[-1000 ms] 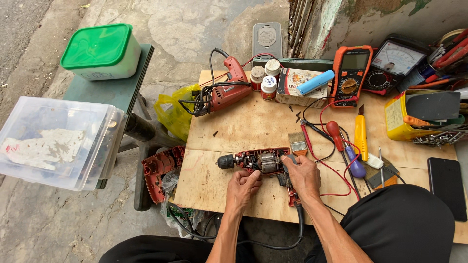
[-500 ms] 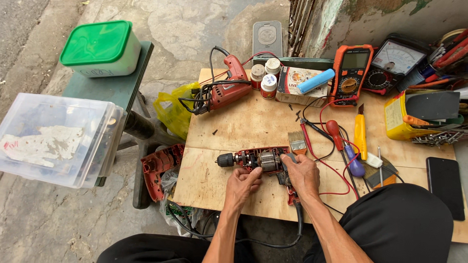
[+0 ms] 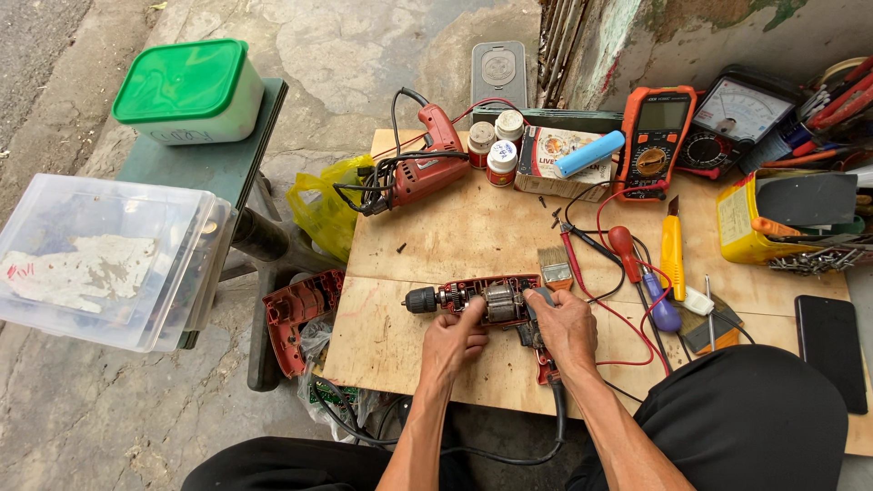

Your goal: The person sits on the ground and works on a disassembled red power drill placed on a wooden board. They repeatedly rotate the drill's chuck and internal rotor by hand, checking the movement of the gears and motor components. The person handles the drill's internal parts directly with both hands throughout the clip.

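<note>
A person sits at a wooden board (image 3: pixel 473 236) that works as a table, and both bare hands are on an opened red drill (image 3: pixel 486 303) lying near the front edge of the board. The drill's cover is off, so the metal motor inside shows, and its dark tip points to the left. The left hand (image 3: pixel 455 341) is curled around the front part of the drill, with the fingers bent over the motor. The right hand (image 3: pixel 566 325) is curled too and grips the back part of the drill, near the handle. A black cord (image 3: pixel 509 450) hangs down from the drill between the arms. Just beside the right hand, a small paintbrush (image 3: pixel 556 269) lies on the board. Farther right are a red screwdriver (image 3: pixel 624 247), a yellow knife (image 3: pixel 672 250) and thin red and black wires. At the back of the board lies a second red drill (image 3: pixel 426 166) with its cord bunched up, and next to it stand three small jars (image 3: pixel 496 150). An orange meter (image 3: pixel 653 136) and a black meter with a dial (image 3: pixel 735 114) lean at the back right. A black phone (image 3: pixel 829 350) lies at the right edge. On the ground to the left of the board rests a red drill cover (image 3: pixel 300 314). Farther left are a clear plastic box (image 3: pixel 100 259) and a white tub with a green lid (image 3: pixel 186 91).
</note>
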